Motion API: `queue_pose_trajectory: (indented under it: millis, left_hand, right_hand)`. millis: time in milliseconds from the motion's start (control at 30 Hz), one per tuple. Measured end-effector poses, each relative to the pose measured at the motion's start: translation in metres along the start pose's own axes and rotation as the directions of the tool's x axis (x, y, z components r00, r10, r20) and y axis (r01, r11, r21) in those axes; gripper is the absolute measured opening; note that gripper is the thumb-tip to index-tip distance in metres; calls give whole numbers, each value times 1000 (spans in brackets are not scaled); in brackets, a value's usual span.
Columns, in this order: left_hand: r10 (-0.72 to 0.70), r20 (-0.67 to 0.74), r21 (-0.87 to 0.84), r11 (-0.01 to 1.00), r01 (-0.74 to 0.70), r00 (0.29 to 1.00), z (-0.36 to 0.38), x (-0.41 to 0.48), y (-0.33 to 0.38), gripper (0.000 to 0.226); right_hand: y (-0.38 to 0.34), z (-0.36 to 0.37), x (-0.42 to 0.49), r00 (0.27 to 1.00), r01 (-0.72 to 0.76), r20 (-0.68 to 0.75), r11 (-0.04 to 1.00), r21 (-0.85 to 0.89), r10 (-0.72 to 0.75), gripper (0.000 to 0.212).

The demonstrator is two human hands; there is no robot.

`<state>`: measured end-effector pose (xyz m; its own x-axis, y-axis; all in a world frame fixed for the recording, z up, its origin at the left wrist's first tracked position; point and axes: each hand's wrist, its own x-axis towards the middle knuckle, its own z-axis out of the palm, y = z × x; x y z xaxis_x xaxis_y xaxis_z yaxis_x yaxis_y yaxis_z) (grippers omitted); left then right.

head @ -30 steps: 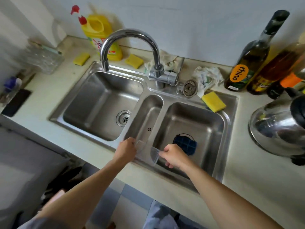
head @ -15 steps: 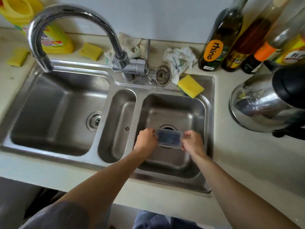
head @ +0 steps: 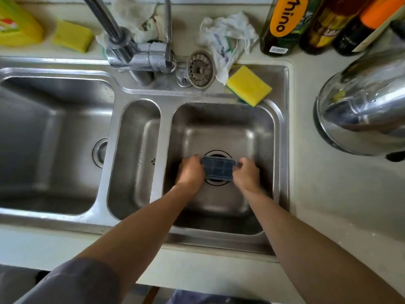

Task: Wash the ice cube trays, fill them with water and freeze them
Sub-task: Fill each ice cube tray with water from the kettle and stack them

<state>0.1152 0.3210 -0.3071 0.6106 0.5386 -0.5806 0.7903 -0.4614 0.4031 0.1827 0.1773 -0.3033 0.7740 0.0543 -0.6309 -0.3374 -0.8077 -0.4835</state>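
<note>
I hold the ice cube tray [head: 218, 168] down in the right basin [head: 219, 119] of the sink [head: 283, 150], right over the drain opening [head: 217, 183]. My hands are apart, one at each short end. My left hand [head: 191, 172] has its fingers curled round the left end, and my right hand [head: 246, 174] grips the right end the same way. The tray is dark blue with a pale clear edge and lies about level, its long side running left to right. I cannot tell whether it touches the basin floor or hangs just above it.

A narrow middle basin [head: 135, 154] sits just left of my left arm, and the big left basin [head: 54, 139] lies beyond it. At the sink's far edge stands the tap [head: 140, 55], with a metal strainer [head: 201, 68] beside it. A yellow sponge [head: 248, 85] lies on the sink's far right corner.

Behind the strainer a crumpled plastic bag [head: 228, 34] rests on the surface [head: 328, 194], and a rag [head: 135, 16] lies behind the tap. Toward the far right corner of the surface stands a dark bottle labelled "rhino" [head: 282, 25], with two more bottles [head: 322, 23] close beside it. A shiny metal kettle [head: 363, 102] sits near the right edge. At the far left corner are a yellow detergent bottle [head: 17, 25] and a second yellow sponge [head: 73, 36].
</note>
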Motion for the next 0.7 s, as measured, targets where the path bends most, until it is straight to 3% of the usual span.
queue_pose_trajectory:
  millis: [300,433,700]
  left_hand:
    - [-35,85,-144,988,47,996,1,11,-2,3]
    - [-61,110,-116,990,74,992,1,10,-3,15]
    - [-103,180,-154,979,132,978,-3,19,-2,16]
  right_hand:
    - [1,8,11,986,-169,27,978,122,167,22]
    - [4,6,9,974,-224,68,962,154,216,24]
    - [6,15,2,982,-189,25,957,220,188,22]
